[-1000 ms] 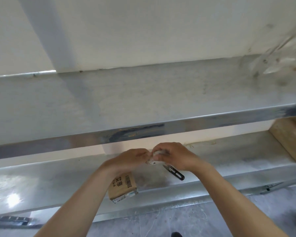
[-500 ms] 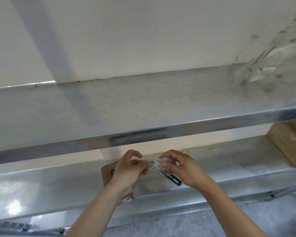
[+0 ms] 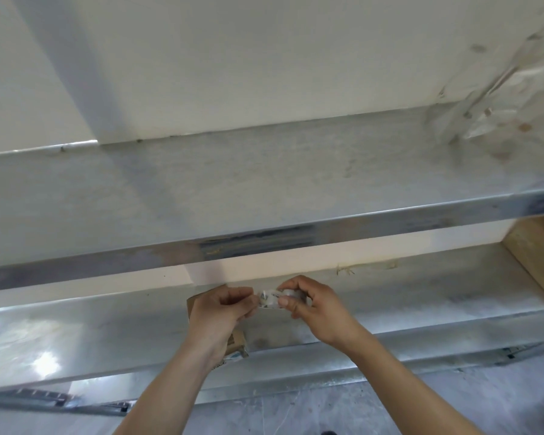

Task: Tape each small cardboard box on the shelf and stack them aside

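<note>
A small clear tape roll (image 3: 288, 295) is gripped in my right hand (image 3: 308, 304) above the lower metal shelf (image 3: 107, 334). My left hand (image 3: 220, 312) pinches the loose tape end (image 3: 264, 301) beside the roll, and a short strip is stretched between the two hands. A small brown cardboard box (image 3: 237, 339) lies on the shelf under my left hand and wrist, mostly hidden, with a printed label corner showing at its front.
An upper metal shelf (image 3: 264, 189) runs across the view with crumpled clear plastic (image 3: 509, 98) at its right end. A wooden block (image 3: 537, 255) stands at the right of the lower shelf. Concrete floor (image 3: 296, 409) lies below.
My hands have drawn slightly apart, stretching a short strip off the roll. The black tool seen below my right hand earlier is out of sight now. The view has tilted a little.
</note>
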`<control>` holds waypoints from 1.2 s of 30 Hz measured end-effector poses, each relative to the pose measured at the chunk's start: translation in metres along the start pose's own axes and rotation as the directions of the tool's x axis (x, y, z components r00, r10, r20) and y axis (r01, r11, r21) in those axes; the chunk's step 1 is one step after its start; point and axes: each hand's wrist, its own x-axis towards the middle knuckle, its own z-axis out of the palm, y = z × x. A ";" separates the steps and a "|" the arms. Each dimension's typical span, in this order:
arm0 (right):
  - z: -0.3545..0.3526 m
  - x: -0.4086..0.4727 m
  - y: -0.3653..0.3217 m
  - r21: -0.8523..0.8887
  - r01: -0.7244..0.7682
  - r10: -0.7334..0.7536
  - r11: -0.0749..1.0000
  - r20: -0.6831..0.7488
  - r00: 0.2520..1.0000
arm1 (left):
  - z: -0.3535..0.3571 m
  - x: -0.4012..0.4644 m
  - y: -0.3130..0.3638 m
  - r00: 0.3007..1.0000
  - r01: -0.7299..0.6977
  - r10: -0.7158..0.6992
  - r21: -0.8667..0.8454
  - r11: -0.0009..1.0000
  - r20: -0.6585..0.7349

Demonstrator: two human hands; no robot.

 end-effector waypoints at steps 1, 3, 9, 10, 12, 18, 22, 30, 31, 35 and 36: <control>0.001 0.001 0.001 0.005 -0.001 0.001 1.000 0.004 1.000 | -0.002 -0.001 -0.002 1.000 -0.007 0.007 0.009 1.000 0.004; 0.003 0.003 0.002 0.012 -0.002 0.002 1.000 0.018 1.000 | -0.004 -0.004 -0.004 0.999 -0.032 0.031 0.063 0.998 0.008; 0.008 0.010 0.004 0.010 -0.012 0.011 1.000 0.057 0.998 | -0.005 -0.007 -0.005 0.987 -0.144 0.158 0.325 0.935 -0.016; 0.008 0.011 0.004 0.006 -0.011 0.010 1.000 0.064 0.998 | -0.005 -0.005 -0.005 0.988 -0.137 0.152 0.333 0.933 -0.018; 0.007 0.014 0.004 -0.028 0.003 -0.001 1.000 0.076 0.997 | -0.006 -0.001 -0.007 0.994 -0.099 0.110 0.280 0.955 -0.022; 0.008 0.021 0.000 -0.116 0.052 -0.044 0.992 0.065 0.997 | -0.006 0.004 -0.010 0.990 -0.111 0.131 0.263 0.958 -0.061; 0.008 0.024 0.005 -0.102 0.058 -0.053 0.993 0.058 0.997 | -0.005 0.008 -0.010 0.970 -0.149 0.193 0.269 0.952 -0.147; 0.000 0.026 0.012 0.046 -0.004 0.004 0.999 0.008 1.000 | 0.001 0.004 -0.008 0.960 -0.221 0.271 0.417 0.881 -0.064; -0.002 0.026 0.013 0.048 -0.004 0.004 0.999 0.007 1.000 | 0.003 0.004 -0.007 0.956 -0.232 0.288 0.441 0.867 -0.062; -0.006 0.025 0.013 0.020 -0.009 0.009 1.000 -0.003 1.000 | 0.015 -0.002 -0.007 0.903 -0.308 0.423 0.574 0.759 -0.075; -0.006 0.025 0.013 -0.005 -0.011 0.011 1.000 -0.010 1.000 | 0.017 -0.001 -0.009 0.883 -0.335 0.466 0.618 0.711 -0.057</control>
